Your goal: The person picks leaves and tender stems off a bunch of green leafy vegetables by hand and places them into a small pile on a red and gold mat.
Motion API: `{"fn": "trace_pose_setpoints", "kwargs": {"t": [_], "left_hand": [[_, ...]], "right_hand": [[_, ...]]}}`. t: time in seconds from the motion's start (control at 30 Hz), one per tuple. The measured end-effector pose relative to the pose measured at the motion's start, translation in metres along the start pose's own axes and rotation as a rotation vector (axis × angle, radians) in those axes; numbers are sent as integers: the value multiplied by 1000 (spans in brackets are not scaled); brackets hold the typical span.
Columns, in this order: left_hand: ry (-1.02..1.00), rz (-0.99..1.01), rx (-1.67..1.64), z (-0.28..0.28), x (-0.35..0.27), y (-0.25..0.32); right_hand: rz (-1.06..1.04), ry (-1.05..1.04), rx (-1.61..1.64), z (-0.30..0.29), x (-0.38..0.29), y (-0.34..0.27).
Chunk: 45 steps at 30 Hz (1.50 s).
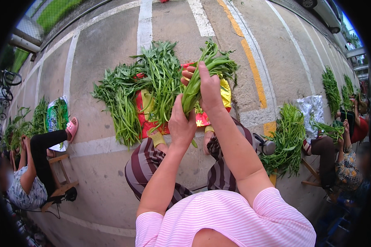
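Both my hands are around a bunch of water spinach (192,92), its leafy tops pointing up and to the right. My left hand (181,123) grips the lower stem ends. Higher on the bunch, my right hand (207,85) wraps the stems with its thumb along them. Beneath and to the left, a heap of loose water spinach (123,102) spreads over the pavement. Another pile of water spinach (162,80) lies partly on a red and gold plastic sheet (142,106). My hands and the bunch hide part of that sheet.
At left, a seated person (27,182) handles greens beside a green and white sheet (54,114). To the right lie a large water spinach pile (287,139) and a silver foil sheet (312,106), near another seated person (347,166). A dark-strapped round object (267,147) is by my right knee.
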<state>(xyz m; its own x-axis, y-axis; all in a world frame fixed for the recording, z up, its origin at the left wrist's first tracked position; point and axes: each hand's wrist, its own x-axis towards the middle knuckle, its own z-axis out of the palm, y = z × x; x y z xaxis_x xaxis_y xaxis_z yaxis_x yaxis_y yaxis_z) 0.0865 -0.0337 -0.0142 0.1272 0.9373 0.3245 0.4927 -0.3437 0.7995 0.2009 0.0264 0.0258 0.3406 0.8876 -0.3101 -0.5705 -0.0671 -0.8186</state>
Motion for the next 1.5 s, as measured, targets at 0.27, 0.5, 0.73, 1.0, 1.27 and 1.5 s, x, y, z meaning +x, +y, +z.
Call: {"fn": "trace_pose_setpoints", "kwargs": {"t": [0.27, 0.5, 0.73, 1.0, 1.27, 1.5], "left_hand": [[-596, -1121, -1410, -7, -8, -8], [-552, -930, -1395, -20, 11, 5], [-478, -692, -1118, -27, 25, -4], [-494, -664, -929, -26, 21, -11], [-411, -754, -1177, -41, 27, -4], [-196, -43, -219, -34, 24, -13]], "right_hand": [[-85, -411, -1350, -20, -4, -9], [112, -302, -748, -30, 4, -25], [391, -361, -574, -24, 0, -27], [233, -392, -384, -22, -6, -12], [261, -346, -40, -13, -14, -21], [164, -332, -73, -20, 2, -12]]}}
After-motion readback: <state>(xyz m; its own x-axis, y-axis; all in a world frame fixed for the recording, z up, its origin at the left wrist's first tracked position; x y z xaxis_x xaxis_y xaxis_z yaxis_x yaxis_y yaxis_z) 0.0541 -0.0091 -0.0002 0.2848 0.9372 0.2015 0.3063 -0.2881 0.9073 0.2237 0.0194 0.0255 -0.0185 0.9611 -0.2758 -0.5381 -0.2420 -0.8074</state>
